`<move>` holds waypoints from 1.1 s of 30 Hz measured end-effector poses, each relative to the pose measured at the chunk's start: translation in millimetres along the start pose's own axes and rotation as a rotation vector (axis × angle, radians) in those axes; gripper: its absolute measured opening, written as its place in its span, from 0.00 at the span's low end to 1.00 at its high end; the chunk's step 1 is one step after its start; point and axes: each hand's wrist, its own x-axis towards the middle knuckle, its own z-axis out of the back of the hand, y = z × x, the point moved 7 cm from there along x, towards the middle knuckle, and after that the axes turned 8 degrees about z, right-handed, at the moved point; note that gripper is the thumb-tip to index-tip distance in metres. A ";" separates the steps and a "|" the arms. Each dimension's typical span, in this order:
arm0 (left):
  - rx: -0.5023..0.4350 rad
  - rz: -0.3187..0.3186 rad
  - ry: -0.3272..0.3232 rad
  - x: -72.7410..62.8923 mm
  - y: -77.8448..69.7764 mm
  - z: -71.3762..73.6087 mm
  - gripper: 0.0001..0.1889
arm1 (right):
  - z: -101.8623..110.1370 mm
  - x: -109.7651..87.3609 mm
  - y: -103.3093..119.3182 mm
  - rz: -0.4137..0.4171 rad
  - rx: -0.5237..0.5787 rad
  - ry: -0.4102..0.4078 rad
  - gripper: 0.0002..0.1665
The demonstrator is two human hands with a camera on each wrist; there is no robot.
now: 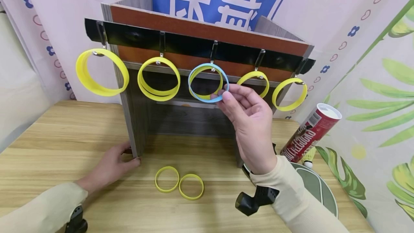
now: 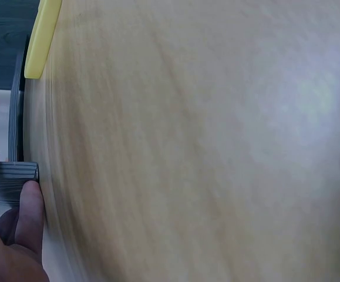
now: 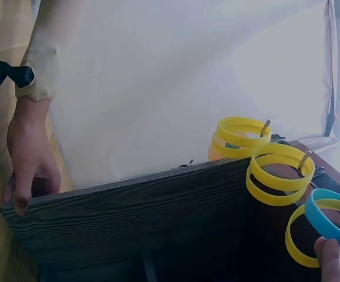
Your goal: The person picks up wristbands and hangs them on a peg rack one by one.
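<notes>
In the head view my right hand (image 1: 250,125) pinches a light blue ring (image 1: 207,100) between thumb and fingers. It is held at the middle hook (image 1: 212,68), overlapping a yellow ring (image 3: 291,235) that hangs there. In the right wrist view the blue ring (image 3: 321,223) is beside the hook's tip, with part of my hand cut off by the frame. Low on the left, my left hand (image 1: 113,164) grips the bottom front edge of the grey wooden stand's side panel (image 1: 133,118). Thumb and fingers lie on either side of that panel (image 2: 11,170) in the left wrist view.
Yellow rings hang from the other hooks along a black strip (image 1: 136,39). Two yellow rings (image 1: 166,191) (image 1: 191,198) lie on the wooden table (image 1: 129,211). To the right are a red tube (image 1: 312,132), a shuttlecock (image 1: 308,157) and a green racket-like item (image 1: 318,186).
</notes>
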 end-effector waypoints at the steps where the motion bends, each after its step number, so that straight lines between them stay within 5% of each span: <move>1: 0.000 0.000 0.000 -0.2 0.1 0.0 0.31 | -0.2 -0.3 -0.4 0.000 -0.001 0.010 0.09; 25: -0.011 -0.019 -0.002 1.0 -0.6 1.0 0.31 | -1.6 -13.9 -21.6 -0.137 -0.082 0.167 0.12; 33: -0.017 -0.008 0.009 0.5 0.5 0.2 0.31 | -4.5 -24.8 -47.9 -0.222 -0.120 0.294 0.16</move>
